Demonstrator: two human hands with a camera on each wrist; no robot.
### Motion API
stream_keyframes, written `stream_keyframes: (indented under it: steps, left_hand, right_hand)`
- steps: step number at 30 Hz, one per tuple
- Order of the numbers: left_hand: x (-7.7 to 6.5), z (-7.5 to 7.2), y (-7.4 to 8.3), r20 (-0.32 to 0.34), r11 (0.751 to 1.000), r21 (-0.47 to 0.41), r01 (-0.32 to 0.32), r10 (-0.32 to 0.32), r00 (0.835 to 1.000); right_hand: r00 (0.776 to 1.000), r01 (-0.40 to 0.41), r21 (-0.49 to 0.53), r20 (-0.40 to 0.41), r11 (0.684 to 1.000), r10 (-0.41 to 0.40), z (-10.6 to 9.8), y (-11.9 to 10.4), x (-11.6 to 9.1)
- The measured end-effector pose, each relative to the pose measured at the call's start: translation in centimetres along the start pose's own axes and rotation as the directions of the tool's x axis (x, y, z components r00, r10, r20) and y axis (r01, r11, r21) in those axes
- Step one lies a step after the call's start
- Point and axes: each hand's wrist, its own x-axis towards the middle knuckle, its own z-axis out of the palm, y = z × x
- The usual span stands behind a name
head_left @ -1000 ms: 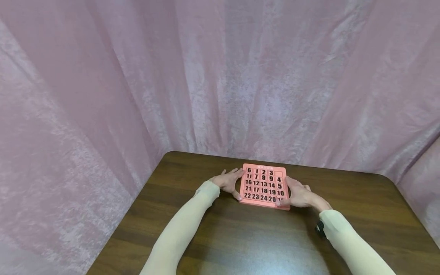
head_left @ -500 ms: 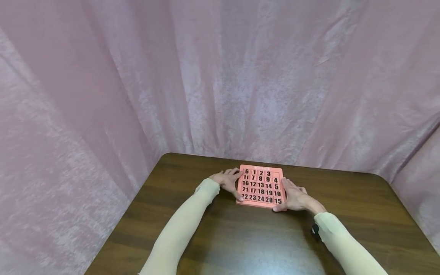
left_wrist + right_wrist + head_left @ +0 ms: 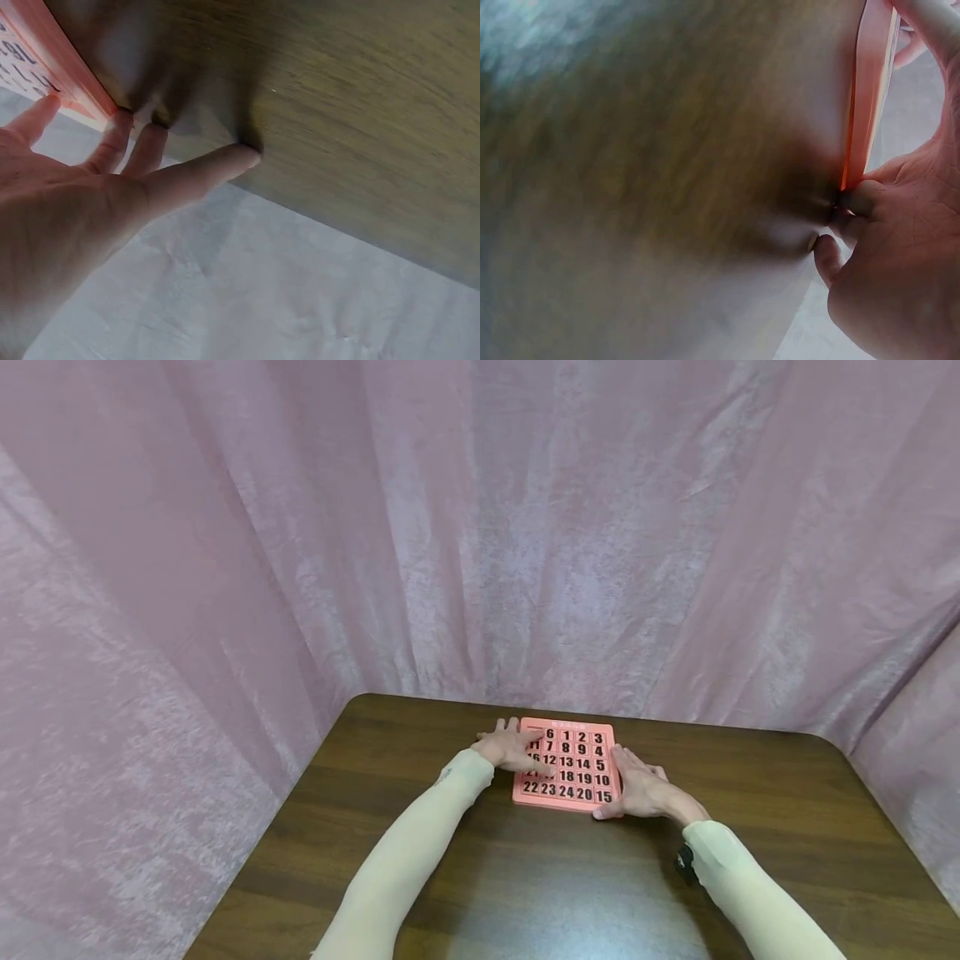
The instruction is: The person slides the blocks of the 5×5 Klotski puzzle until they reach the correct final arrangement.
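A pink sliding number puzzle (image 3: 555, 805) lies flat near the far side of the wooden table, with black-numbered tiles in its frame. The top row reads 6, 1, 2, 3, with a gap at its left end. My left hand (image 3: 510, 750) reaches over the puzzle's left side, its index fingertip at the 6 tile and its thumb over the lower rows, hiding some numbers. In the left wrist view the other fingers spread out onto the table beside the frame. My right hand (image 3: 643, 789) holds the right edge, thumb at the near corner and fingers along the side.
The dark wooden table (image 3: 570, 877) extends toward me and to both sides. Pink velvet curtains (image 3: 525, 568) hang right behind its far edge and along its left and right sides. A black wristband (image 3: 686, 864) sits at the right sleeve.
The 6, 1, 2 and 3 tiles have slid right, so the gap has moved from the top right to the top left. My left hand has moved right over the tiles.
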Motion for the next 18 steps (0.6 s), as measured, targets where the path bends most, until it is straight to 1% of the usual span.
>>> stream_keyframes:
  steps: [3, 4, 8, 13, 18]
  left_hand:
    - [0.0, 0.2, -0.1, 0.009, 1.000, 0.007, 0.000, 0.000, 1.000]
    - [-0.3, 0.1, -0.2, 0.017, 1.000, 0.003, -0.015, 0.015, 1.000]
    - [-0.5, 0.0, -0.9, 0.041, 0.998, 0.002, -0.061, 0.061, 0.997]
    - [-1.0, 0.3, -1.9, 0.070, 0.996, 0.024, -0.082, 0.080, 0.994]
    - [-1.2, 0.7, -2.3, 0.060, 0.996, 0.001, -0.093, 0.093, 0.994]
  right_hand:
    - [1.000, 0.003, -0.009, -0.007, 1.000, -0.003, 0.2, 0.0, 0.1]
    - [1.000, 0.003, -0.010, -0.004, 1.000, -0.003, 0.1, -0.2, 0.0]
    - [1.000, -0.002, -0.013, 0.017, 1.000, 0.002, -0.4, -0.7, -0.2]
    - [0.999, -0.020, -0.015, 0.045, 1.000, 0.021, -1.1, -1.5, -0.8]
    - [0.998, -0.028, -0.008, 0.052, 1.000, 0.028, -1.1, -1.6, -0.7]
